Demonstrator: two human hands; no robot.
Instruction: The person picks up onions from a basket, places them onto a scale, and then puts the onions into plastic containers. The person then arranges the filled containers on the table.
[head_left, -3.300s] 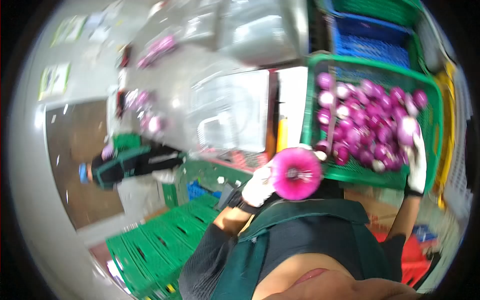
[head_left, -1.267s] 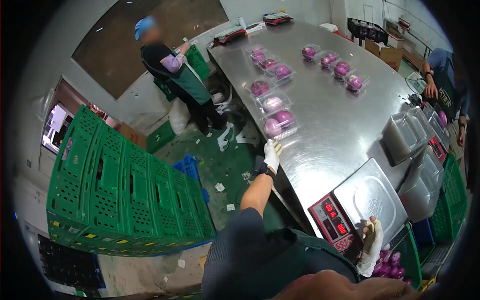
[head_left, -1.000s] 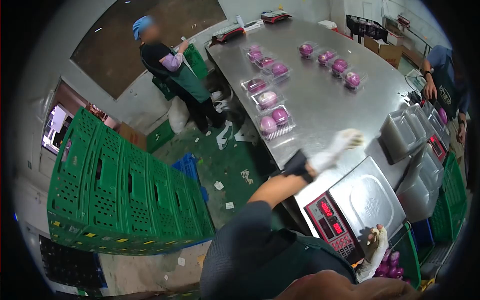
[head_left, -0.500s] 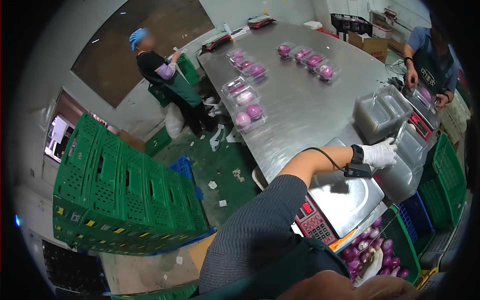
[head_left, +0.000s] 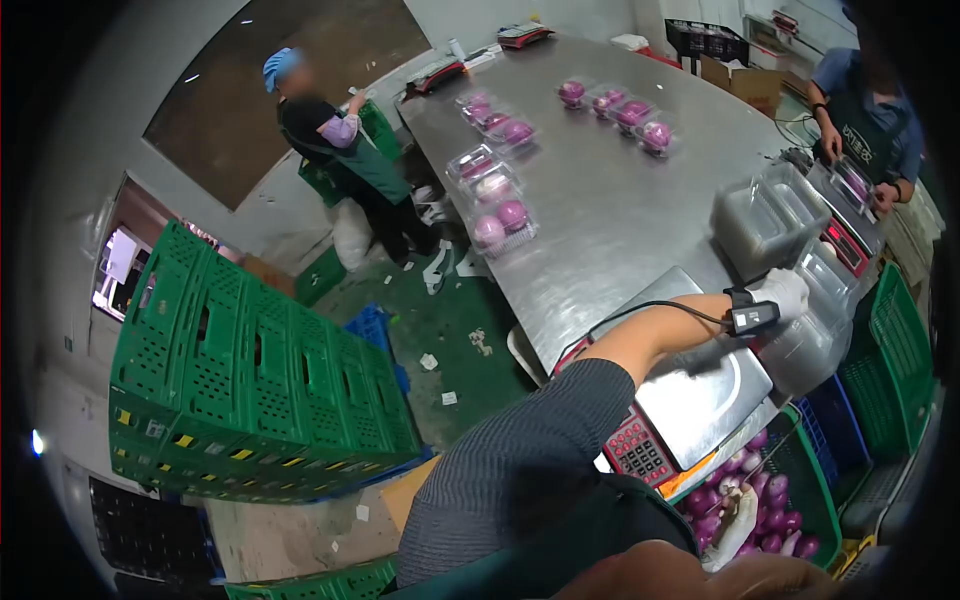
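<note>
The gloved left hand (head_left: 783, 292) reaches out to three o'clock across the scale (head_left: 700, 385) and lies on a stack of clear trays (head_left: 815, 330), though whether its fingers are closed on one I cannot tell. The gloved right hand (head_left: 735, 515) sits at five o'clock in a green crate (head_left: 815, 490) among purple onions (head_left: 765, 500), its grip hidden. More trays (head_left: 765, 215) stand at two o'clock on the steel table (head_left: 610, 215), and green crates (head_left: 250, 380) are stacked at nine o'clock.
</note>
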